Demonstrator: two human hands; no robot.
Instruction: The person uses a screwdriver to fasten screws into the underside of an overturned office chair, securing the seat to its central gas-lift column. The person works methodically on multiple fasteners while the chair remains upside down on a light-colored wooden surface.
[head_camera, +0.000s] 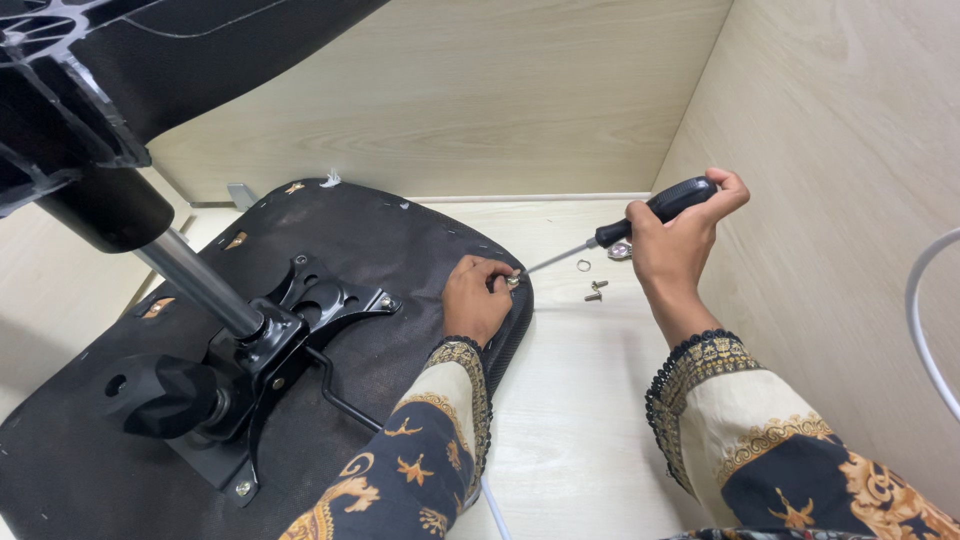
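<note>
Two hands at work on the upturned chair seat (330, 260).

The seat lies underside up on the pale wooden surface (580, 420), with its black mechanism plate (300, 310) and chrome gas column (195, 275) bolted near the seat centre. My right hand (675, 240) is closed around the black handle of the screwdriver (640, 222), beyond the seat's right edge, shaft angled down toward that edge. My left hand (475, 300) rests on the seat's right edge, fingertips pinched on a small screw (512, 281) at the driver tip. Loose screws (595, 291) and a ring washer (583, 265) lie just right of the seat.
</note>
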